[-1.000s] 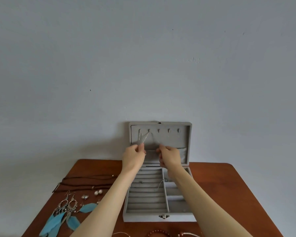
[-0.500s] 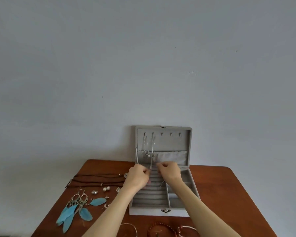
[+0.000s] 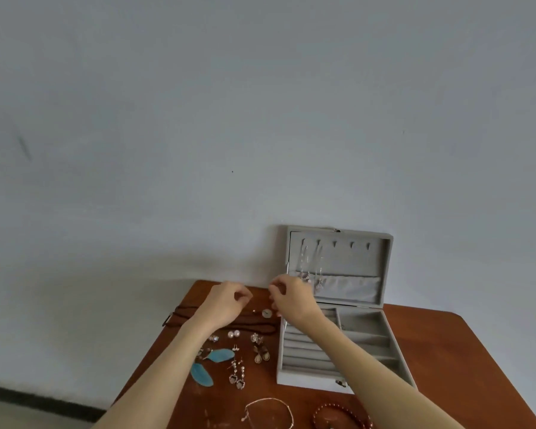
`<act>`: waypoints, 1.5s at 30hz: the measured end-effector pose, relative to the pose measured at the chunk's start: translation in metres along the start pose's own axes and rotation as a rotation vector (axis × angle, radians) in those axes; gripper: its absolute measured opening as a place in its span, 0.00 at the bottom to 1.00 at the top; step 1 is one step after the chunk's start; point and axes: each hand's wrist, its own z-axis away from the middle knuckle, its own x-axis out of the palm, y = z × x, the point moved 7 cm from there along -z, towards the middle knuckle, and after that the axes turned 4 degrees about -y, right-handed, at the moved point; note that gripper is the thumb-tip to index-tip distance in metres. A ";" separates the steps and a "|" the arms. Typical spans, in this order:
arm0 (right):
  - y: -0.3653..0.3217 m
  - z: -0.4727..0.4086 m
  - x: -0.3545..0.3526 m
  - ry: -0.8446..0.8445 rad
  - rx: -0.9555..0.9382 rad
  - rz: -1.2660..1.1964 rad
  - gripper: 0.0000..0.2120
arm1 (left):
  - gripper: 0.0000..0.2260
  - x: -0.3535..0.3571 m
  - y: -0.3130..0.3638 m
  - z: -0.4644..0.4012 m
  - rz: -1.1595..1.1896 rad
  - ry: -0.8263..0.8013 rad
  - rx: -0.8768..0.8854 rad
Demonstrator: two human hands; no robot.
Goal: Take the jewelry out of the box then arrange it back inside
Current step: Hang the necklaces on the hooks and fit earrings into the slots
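The grey jewelry box stands open on the right of the table, and the compartments of its base that I can see are bare. Two thin silver necklaces hang from the left hooks inside the lid. Left of the box, my left hand and my right hand hover close together with fingertips pinched. I see nothing between the fingers. Below them lies a brown cord necklace with a round pale pendant.
On the brown table, left of the box, lie blue feather earrings, pearl studs and dangling earrings. A thin bangle and a red bead bracelet lie near the front edge. A wall stands behind.
Both hands have left the box lid and moved left, over the brown cord necklace. The silver necklaces now hang free on the hooks. The view has shifted left.
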 end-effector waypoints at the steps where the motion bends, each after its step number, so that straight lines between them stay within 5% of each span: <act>1: -0.003 -0.005 0.008 -0.028 -0.014 0.044 0.11 | 0.08 -0.003 -0.011 -0.002 -0.025 0.011 -0.020; 11: 0.011 -0.049 0.079 -0.301 -0.012 0.586 0.13 | 0.08 0.004 -0.071 -0.029 -0.244 0.033 -0.117; 17: 0.017 -0.060 0.087 -0.336 -0.015 0.623 0.12 | 0.01 0.014 -0.077 -0.036 -0.280 0.013 -0.080; 22: 0.022 -0.057 0.093 -0.423 0.003 0.699 0.13 | 0.05 0.025 -0.077 -0.040 -0.439 -0.085 -0.037; 30: -0.006 -0.054 0.052 -0.313 0.066 -0.002 0.08 | 0.10 -0.014 -0.059 -0.033 0.054 -0.070 0.009; 35: -0.027 -0.040 0.018 -0.291 0.067 -0.371 0.12 | 0.06 -0.062 -0.017 -0.020 0.091 0.037 0.131; 41: -0.032 -0.014 -0.025 -0.244 0.067 -0.429 0.14 | 0.06 -0.095 0.037 0.003 0.076 0.018 0.234; 45: -0.029 0.010 -0.030 -0.371 0.026 -0.520 0.17 | 0.06 -0.089 0.076 0.011 0.067 0.017 0.297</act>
